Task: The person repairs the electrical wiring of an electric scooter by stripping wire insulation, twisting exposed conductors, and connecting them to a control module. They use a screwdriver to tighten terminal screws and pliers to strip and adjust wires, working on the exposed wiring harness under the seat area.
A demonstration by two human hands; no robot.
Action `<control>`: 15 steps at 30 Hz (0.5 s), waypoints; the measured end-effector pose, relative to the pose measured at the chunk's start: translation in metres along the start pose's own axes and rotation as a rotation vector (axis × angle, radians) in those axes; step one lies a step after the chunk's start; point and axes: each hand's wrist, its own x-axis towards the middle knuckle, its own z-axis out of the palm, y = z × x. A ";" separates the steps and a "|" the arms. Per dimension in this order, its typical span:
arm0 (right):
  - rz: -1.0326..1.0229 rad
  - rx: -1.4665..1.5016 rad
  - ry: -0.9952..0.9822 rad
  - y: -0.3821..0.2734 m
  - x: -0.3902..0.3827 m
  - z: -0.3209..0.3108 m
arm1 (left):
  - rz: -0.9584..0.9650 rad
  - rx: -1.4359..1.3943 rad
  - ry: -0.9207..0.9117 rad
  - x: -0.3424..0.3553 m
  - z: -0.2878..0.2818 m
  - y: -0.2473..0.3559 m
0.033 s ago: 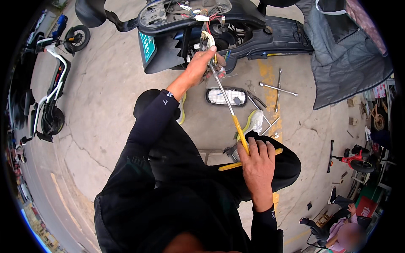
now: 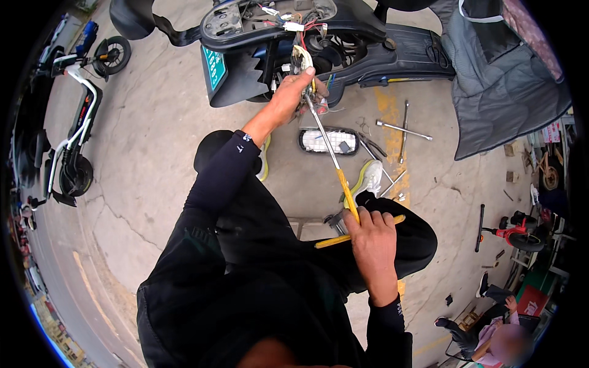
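Note:
My right hand (image 2: pixel 375 248) is closed round the crossbar of a long T-handle wrench (image 2: pixel 326 141), with a yellow handle and a bare metal shaft. The shaft slants up and away to the front of a dark scooter (image 2: pixel 368 70). At its far end my left hand (image 2: pixel 291 97) is closed on a bundle of wires (image 2: pixel 301 57), thumb uppermost, beside the shaft's tip. The tip itself and the part it meets are hidden by the fingers. Loose connectors (image 2: pixel 294 26) and red wires stick out of the scooter's opened panel above.
A black-rimmed part with a white inside (image 2: pixel 316 141) lies on the ground between my feet, next to thin tools. A cross wrench (image 2: pixel 404 130) lies right of it. A grey quilted cover (image 2: pixel 497 110) hangs at far right. A white-framed scooter (image 2: pixel 72 135) stands left; a person (image 2: pixel 497 340) sits lower right.
My right hand and the wrench's crossbar have shifted slightly left, and the bar sits at a slightly different angle. My left hand stays in place.

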 end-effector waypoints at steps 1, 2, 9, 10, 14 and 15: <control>-0.056 0.145 -0.044 0.002 0.000 0.003 | -0.018 -0.003 -0.009 -0.001 0.003 0.001; -0.113 0.291 -0.088 0.006 0.004 0.004 | -0.036 -0.006 -0.016 -0.001 0.005 0.002; -0.032 1.092 -0.644 0.044 0.059 -0.013 | 0.000 0.063 -0.013 0.002 -0.001 0.003; 0.038 1.173 -0.610 0.042 0.061 -0.012 | -0.001 0.064 -0.018 0.001 0.002 0.005; 0.239 1.319 -0.852 0.040 0.077 -0.029 | -0.007 0.084 -0.050 0.000 0.001 0.007; 0.214 1.321 -0.897 0.044 0.083 -0.025 | 0.006 0.085 -0.041 0.000 0.002 0.007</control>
